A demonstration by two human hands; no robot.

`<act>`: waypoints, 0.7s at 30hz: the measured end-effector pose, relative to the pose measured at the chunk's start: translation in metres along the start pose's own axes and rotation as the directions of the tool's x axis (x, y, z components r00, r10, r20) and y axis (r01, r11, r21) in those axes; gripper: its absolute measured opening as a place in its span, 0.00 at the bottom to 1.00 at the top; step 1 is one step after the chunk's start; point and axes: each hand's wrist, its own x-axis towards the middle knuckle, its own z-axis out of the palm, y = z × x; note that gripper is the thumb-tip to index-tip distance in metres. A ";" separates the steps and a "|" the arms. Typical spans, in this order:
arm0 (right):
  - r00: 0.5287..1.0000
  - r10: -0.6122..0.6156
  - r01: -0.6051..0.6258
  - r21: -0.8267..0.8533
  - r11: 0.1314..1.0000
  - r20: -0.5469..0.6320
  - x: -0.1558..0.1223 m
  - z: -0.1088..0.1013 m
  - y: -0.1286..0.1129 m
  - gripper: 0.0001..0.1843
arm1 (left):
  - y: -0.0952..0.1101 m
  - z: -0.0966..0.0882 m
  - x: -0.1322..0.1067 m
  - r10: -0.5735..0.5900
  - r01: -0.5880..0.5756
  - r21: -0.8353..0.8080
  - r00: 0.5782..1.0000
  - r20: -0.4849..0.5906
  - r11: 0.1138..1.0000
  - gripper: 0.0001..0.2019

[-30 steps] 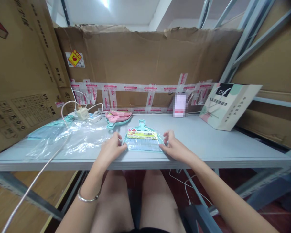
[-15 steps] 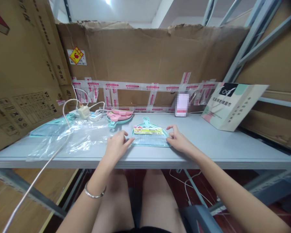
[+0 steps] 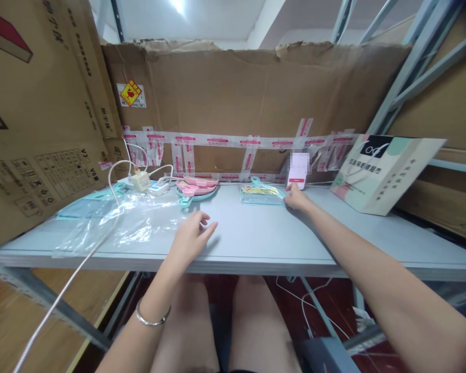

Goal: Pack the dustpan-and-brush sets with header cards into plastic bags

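A light-blue, dustpan-like item with a looped handle, in clear wrapping with a yellow label (image 3: pixel 258 195), lies toward the back of the table. My right hand (image 3: pixel 297 198) is reaching to the back, beside the item's right edge. Its forefinger is stretched out to the lower edge of an upright phone (image 3: pixel 298 168) with a partly blurred screen; the other fingers are curled and partly hidden. Whether it also touches the wrapped item I cannot tell. My left hand (image 3: pixel 193 231) hovers open over the front of the table, fingers loosely bent and apart, with nothing in it.
Pink and light-blue handled items (image 3: pixel 197 189) are stacked at the back, left of centre. Clear plastic wrapping (image 3: pixel 140 223), a white charger (image 3: pixel 141 181) and a cable (image 3: pixel 91 241) lie on the left. A paper bag (image 3: pixel 380 176) stands right; cardboard (image 3: pixel 233 93) walls the back.
The wrapped light-blue item has moved away from me and to the right. My right hand has gone forward to the phone; my left hand has stayed near the front, no longer beside the item.
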 end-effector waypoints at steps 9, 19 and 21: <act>0.987 0.121 -0.135 -0.132 0.982 -0.110 0.016 0.011 0.015 0.19 | 0.002 -0.001 -0.002 0.010 -0.010 -0.011 1.000 -0.011 1.000 0.11; 0.981 0.050 -0.077 -0.145 0.986 -0.187 0.014 0.020 0.018 0.20 | 0.006 -0.002 -0.003 0.014 -0.017 -0.053 0.999 -0.041 0.998 0.08; 0.984 0.040 -0.065 -0.142 0.988 -0.174 0.015 0.022 0.019 0.18 | 0.005 -0.002 -0.003 0.033 -0.035 -0.030 0.998 -0.050 0.999 0.08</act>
